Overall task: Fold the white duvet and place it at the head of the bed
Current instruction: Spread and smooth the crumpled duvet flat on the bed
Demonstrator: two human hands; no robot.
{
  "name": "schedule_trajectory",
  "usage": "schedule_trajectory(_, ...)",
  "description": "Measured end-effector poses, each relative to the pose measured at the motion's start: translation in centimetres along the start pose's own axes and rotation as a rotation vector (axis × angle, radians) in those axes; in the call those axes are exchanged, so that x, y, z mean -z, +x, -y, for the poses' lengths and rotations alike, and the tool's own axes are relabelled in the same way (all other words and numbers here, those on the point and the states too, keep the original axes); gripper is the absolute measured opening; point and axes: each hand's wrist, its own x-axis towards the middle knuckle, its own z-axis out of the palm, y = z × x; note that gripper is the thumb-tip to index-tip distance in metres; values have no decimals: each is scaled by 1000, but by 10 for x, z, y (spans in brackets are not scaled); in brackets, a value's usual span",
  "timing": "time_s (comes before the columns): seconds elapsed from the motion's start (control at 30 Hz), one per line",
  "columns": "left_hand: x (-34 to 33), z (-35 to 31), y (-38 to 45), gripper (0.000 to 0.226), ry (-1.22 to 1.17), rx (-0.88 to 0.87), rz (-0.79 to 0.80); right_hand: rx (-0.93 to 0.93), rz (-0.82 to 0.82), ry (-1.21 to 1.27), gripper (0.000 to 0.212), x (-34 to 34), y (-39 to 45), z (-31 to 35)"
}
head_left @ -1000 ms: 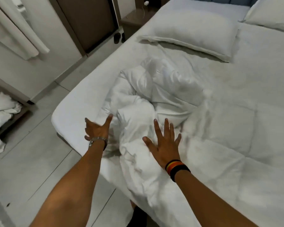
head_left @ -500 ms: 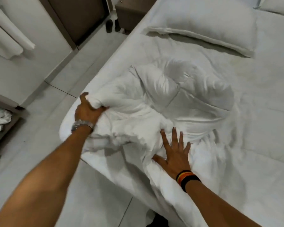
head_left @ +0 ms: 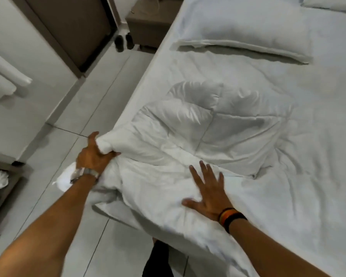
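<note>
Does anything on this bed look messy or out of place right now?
Yes. The white duvet lies bunched and creased near the bed's left edge, with part spilling over the side toward the floor. The left hand grips a wad of it; the right hand presses flat on it. The pillow looks tidy.

Dim, flat indoor light with a grey-green cast; source not visible. Soft shadows only: under the pillow point(head_left: 246, 31) far side, in duvet point(head_left: 208, 124) creases, beneath the bed point(head_left: 148, 76) edge on the floor point(head_left: 68, 120). No glare. Whites lose detail. Right hand point(head_left: 209, 193) slightly motion-blurred. Wide-angle bending at left edge; overall soft, compressed.
</note>
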Motion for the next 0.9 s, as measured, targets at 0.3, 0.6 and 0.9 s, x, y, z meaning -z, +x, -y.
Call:
schedule_trajectory(0.3,58,96,91,130,131,30,187,-141,205,-58,99,-62,117,122)
schedule_trajectory(0.6,10,26,120,126,107,-198,91,-318,4,-6,97,-18,132,90)
schedule_trajectory(0.9,-41,-69,204,148,-32,-10,263,-516,-73,35,99,-59,133,71)
